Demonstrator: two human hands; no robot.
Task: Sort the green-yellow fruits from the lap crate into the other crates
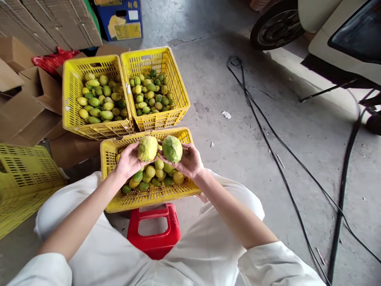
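Observation:
Over the near yellow crate (139, 200), my left hand (128, 160) is closed around a pale yellow-green lemon (148, 148). Beside it my right hand (191, 161) grips a greener lemon (172, 149). Both fruits are held up side by side, a narrow gap between them, and both look bumpy. Below the hands lie several more yellow and green lemons (151, 171) in the crate, partly hidden by my hands. Two further yellow crates, the left one (70, 99) and the right one (178, 85), stand behind and hold many smaller-looking lemons.
A red plastic stool (154, 240) is between my knees. Another yellow crate (26, 171) stands at left, near open cardboard boxes (26, 115) and a red bag (56, 59). Black cables (268, 143) cross the floor at right, by a parked scooter (330, 47). A blue box (125, 20) is behind.

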